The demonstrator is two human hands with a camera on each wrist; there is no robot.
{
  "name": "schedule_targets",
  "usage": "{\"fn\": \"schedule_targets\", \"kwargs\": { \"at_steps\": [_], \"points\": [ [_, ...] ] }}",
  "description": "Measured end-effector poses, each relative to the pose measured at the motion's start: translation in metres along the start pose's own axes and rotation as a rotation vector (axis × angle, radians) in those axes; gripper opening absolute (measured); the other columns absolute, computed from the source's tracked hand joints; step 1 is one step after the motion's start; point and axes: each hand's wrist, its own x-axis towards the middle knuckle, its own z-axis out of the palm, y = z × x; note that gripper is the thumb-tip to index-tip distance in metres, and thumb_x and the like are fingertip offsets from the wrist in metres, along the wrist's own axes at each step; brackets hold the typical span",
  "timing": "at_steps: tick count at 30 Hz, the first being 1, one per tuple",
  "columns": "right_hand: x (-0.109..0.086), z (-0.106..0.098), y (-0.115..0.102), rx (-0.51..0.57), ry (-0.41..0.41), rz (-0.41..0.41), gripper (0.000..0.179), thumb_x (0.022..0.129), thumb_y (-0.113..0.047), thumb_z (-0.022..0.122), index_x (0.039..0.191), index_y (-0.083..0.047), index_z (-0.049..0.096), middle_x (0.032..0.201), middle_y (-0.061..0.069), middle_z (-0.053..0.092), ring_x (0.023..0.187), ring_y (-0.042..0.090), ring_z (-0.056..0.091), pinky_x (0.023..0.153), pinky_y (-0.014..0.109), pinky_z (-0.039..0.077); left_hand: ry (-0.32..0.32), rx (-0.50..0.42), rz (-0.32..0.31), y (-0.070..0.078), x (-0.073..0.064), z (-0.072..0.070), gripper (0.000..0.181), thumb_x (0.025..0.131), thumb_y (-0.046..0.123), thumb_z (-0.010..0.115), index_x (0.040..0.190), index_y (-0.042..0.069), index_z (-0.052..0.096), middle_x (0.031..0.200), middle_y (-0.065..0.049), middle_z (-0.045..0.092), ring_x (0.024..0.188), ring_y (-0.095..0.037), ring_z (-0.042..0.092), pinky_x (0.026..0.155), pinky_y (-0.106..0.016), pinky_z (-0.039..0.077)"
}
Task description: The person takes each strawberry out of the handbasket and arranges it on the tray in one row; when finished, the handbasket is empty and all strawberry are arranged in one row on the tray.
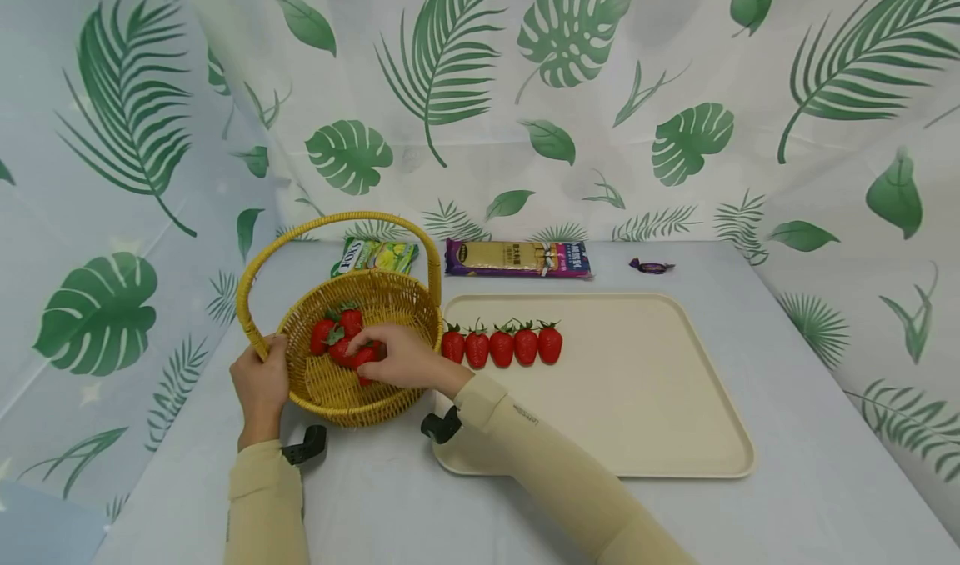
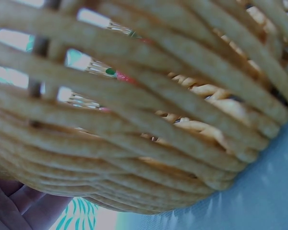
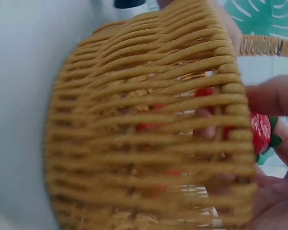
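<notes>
A yellow wicker basket (image 1: 341, 416) with a tall arched handle stands left of the tray. My left hand (image 1: 261, 382) grips its left rim beside the foot of the handle; in the left wrist view the fingers (image 2: 31, 203) show low beside the weave. Inside the basket lie several red strawberries (image 1: 322, 337) with green leaf caps. My right hand (image 1: 405, 358) reaches over the near right rim and pinches a strawberry (image 3: 260, 132) between thumb and fingers. The basket wall hides part of that hand in the right wrist view.
A beige tray (image 1: 630, 398) lies to the right, with several strawberries (image 1: 502, 348) in a row at its upper left. Behind are a green food packet (image 1: 375, 257), a purple-and-gold pasta package (image 1: 517, 258) and a small purple wrapped candy (image 1: 652, 267). Leaf-print cloth surrounds the table.
</notes>
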Motion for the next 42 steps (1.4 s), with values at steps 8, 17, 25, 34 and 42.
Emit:
{"fn": "schedule_targets", "kwargs": {
  "at_steps": [8, 17, 25, 34, 42],
  "points": [
    [-0.025, -0.01, 0.004, -0.085, 0.117, 0.005, 0.029, 0.087, -0.005, 0.059, 0.113, -0.016, 0.068, 0.116, 0.001, 0.052, 0.084, 0.014, 0.048, 0.066, 0.022, 0.043, 0.011, -0.008, 0.009, -0.002, -0.002, 0.001, 0.037, 0.098, 0.03, 0.054, 0.1, -0.002, 0.072, 0.082, -0.021, 0.065, 0.056, -0.011, 0.044, 0.053, -0.02, 0.036],
    [-0.049, -0.029, 0.014, 0.042, 0.284, -0.021, 0.037, 0.088, -0.007, 0.063, 0.123, -0.018, 0.066, 0.119, -0.002, 0.064, 0.098, 0.015, 0.06, 0.082, 0.03, 0.051, 0.025, -0.008, -0.007, -0.002, 0.0, 0.002, 0.034, 0.096, 0.028, 0.056, 0.096, -0.002, 0.071, 0.079, -0.015, 0.063, 0.056, -0.009, 0.045, 0.051, -0.019, 0.037],
    [-0.073, -0.045, 0.033, 0.122, 0.399, -0.011, 0.035, 0.089, -0.004, 0.066, 0.122, -0.015, 0.067, 0.121, 0.003, 0.065, 0.097, 0.023, 0.065, 0.081, 0.037, 0.053, 0.021, -0.008, -0.001, -0.001, 0.001, 0.002, 0.033, 0.096, 0.027, 0.056, 0.09, -0.002, 0.07, 0.066, -0.002, 0.056, 0.054, -0.01, 0.043, 0.049, -0.021, 0.036],
    [-0.101, -0.07, 0.038, 0.192, 0.603, -0.006, 0.029, 0.087, 0.005, 0.065, 0.116, 0.004, 0.066, 0.117, 0.021, 0.058, 0.101, 0.037, 0.063, 0.085, 0.043, 0.051, 0.019, -0.001, -0.011, 0.003, 0.0, 0.001, 0.033, 0.096, 0.027, 0.056, 0.092, -0.003, 0.07, 0.072, -0.01, 0.06, 0.054, -0.007, 0.044, 0.051, -0.019, 0.036],
    [-0.125, -0.11, 0.06, 0.302, 0.662, 0.104, 0.032, 0.091, 0.0, 0.062, 0.123, 0.005, 0.061, 0.128, 0.02, 0.058, 0.097, 0.03, 0.061, 0.078, 0.033, 0.055, 0.019, -0.004, -0.02, 0.004, 0.0, 0.001, 0.033, 0.096, 0.027, 0.056, 0.092, -0.003, 0.07, 0.075, -0.01, 0.06, 0.056, -0.01, 0.045, 0.05, -0.02, 0.037]
  ]
}}
